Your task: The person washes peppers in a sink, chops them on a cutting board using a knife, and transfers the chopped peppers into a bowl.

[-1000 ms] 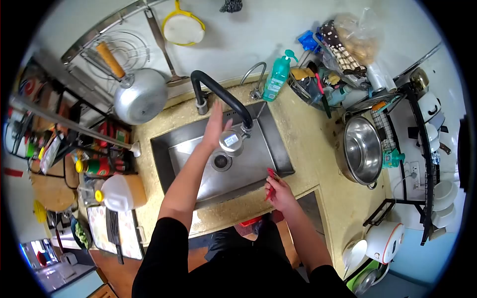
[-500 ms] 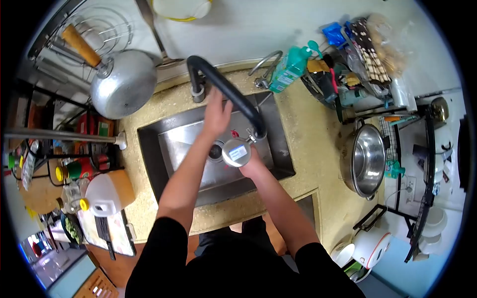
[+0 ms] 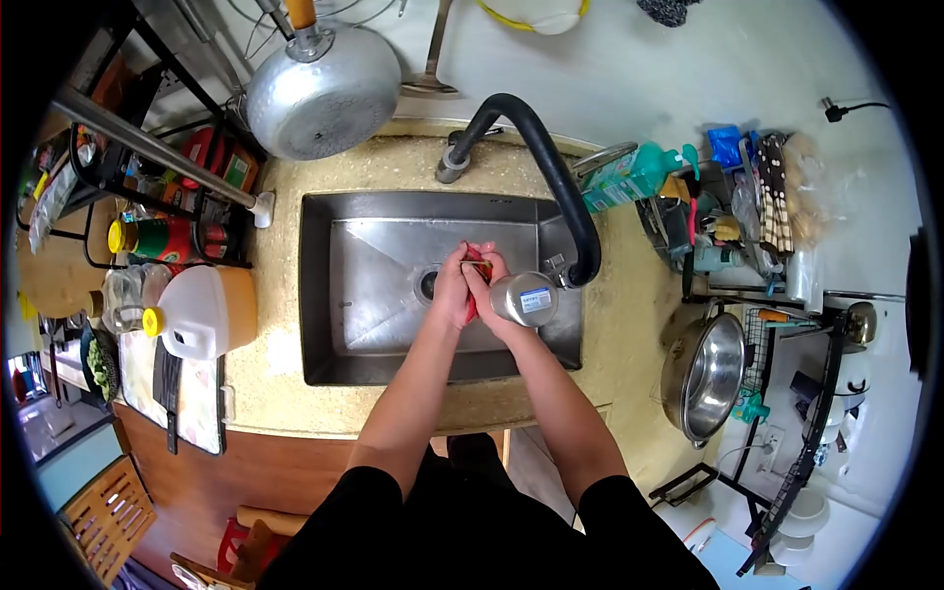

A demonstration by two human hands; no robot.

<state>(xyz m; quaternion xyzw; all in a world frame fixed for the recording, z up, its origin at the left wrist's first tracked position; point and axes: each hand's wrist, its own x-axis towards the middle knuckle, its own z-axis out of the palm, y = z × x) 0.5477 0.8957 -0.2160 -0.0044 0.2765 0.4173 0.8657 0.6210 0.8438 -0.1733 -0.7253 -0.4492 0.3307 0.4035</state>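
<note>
Jug: one, translucent with amber contents and a yellow cap (image 3: pixel 202 313), upright on the counter (image 3: pixel 265 379), left of the sink.
Sink: one, grey metal, rectangular (image 3: pixel 383 265), its round drain (image 3: pixel 428 285) just beside the left hand.
Left hand: fingers curled against the red thing (image 3: pixel 476 254), over the sink; the left hand (image 3: pixel 451 292) meets the other.
Red thing: bright red with some green, glossy, between the two hands; mostly covered, so its full shape and whether it is one or several cannot be told.
Right hand: gripping the red thing, partly hidden under the metal cylinder; right hand (image 3: pixel 482 287).
Metal cylinder: one, silver with a white-and-blue label (image 3: pixel 521 300), at the faucet's end.
Faucet: one, black and arched (image 3: pixel 560 173).
Pump bottle: one, green (image 3: pixel 629 179), behind the sink's right corner.
</note>
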